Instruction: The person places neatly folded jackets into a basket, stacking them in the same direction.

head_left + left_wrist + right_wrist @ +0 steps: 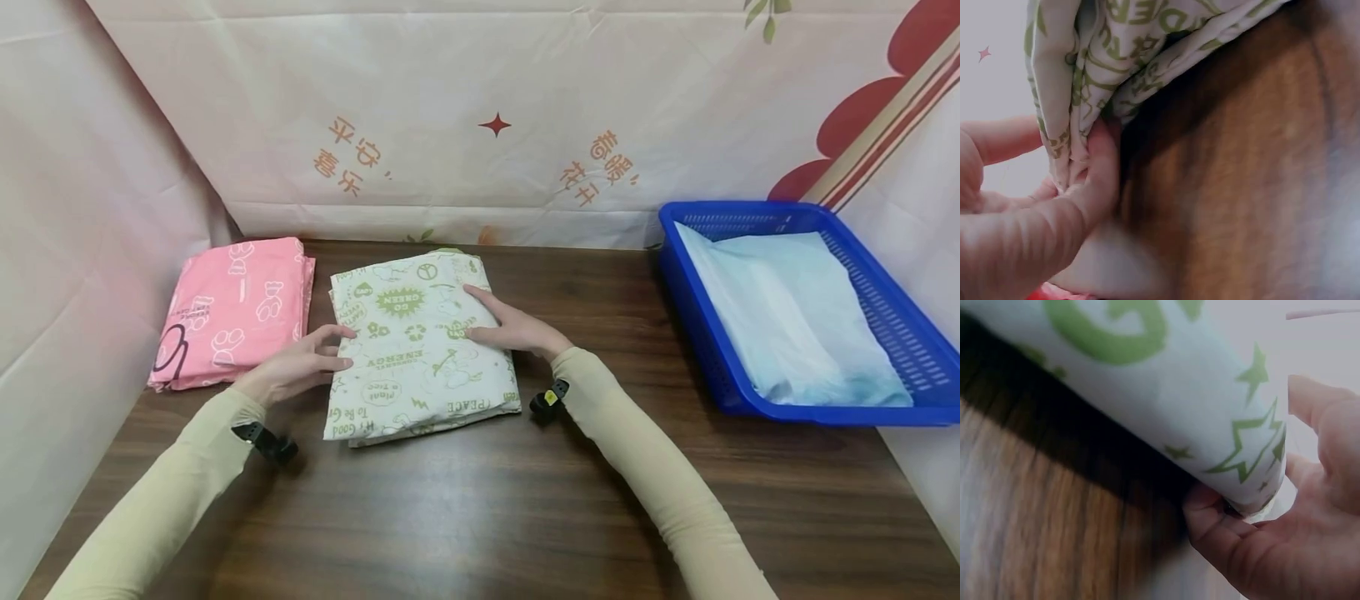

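Note:
A folded white cloth with green lettering and drawings (420,342) is between the two hands. The left hand (300,367) grips its left edge; in the left wrist view, fingers (1094,181) pinch the layered folds (1063,125) from both sides. On the opposite edge, the right hand (517,329) holds the cloth, two digits lying over its top. From the right wrist, a digit (1207,515) curls under the rounded, star-printed edge (1235,450). A dark shadow runs beneath the cloth's lower side.
A pink folded cloth with white drawings (232,312) lies at the left of the brown wooden table (465,517). To the right stands a blue plastic basket (705,333) with a light blue folded piece (802,317) inside. A printed white curtain (450,67) hangs behind.

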{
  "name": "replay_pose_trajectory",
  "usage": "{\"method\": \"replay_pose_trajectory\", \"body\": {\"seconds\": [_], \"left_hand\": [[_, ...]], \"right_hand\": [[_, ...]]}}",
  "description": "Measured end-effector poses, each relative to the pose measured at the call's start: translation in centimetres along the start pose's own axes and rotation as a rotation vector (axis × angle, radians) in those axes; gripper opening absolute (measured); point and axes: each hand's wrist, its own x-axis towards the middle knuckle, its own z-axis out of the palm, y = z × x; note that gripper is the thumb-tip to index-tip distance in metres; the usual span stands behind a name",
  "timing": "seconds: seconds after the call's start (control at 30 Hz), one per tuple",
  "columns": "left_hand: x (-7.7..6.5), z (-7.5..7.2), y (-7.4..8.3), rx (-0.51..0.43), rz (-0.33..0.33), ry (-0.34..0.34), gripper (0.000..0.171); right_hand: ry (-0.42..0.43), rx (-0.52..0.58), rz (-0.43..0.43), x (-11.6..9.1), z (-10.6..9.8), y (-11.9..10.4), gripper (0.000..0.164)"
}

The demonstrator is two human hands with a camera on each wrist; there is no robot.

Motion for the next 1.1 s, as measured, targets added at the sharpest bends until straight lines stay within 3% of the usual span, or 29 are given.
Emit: {"method": "replay_pose_trajectory", "body": {"seconds": [0.2, 0.43, 0.57, 0.77, 1.1], "left_hand": [[0.4, 0.5, -0.8, -0.091, 0.039, -0.022, 0.046], [1.0, 1.1, -1.0, -0.118, 0.118, -0.031, 0.062], [1.5, 1.4, -0.6, -0.134, 0.165, -0.031, 0.071], [2.0, 2.4, 0.6, -0.145, 0.204, -0.033, 0.070], [3.4, 4.4, 2.5, -0.130, 0.230, -0.044, 0.068]], "right_hand": [[-0.011, 0.006, -0.014, -0.5, -0.5, 0.4, 0.080], [0.069, 0.050, -0.045, -0.9, -0.8, 0.8, 0.081], [0.111, 0.147, -0.049, -1.2, -1.1, 1.3, 0.080], [0.135, 0.310, -0.039, -1.8, -1.8, 2.5, 0.078], [0.204, 0.361, -0.004, -3.6, -3.7, 2.9, 0.078]]}}
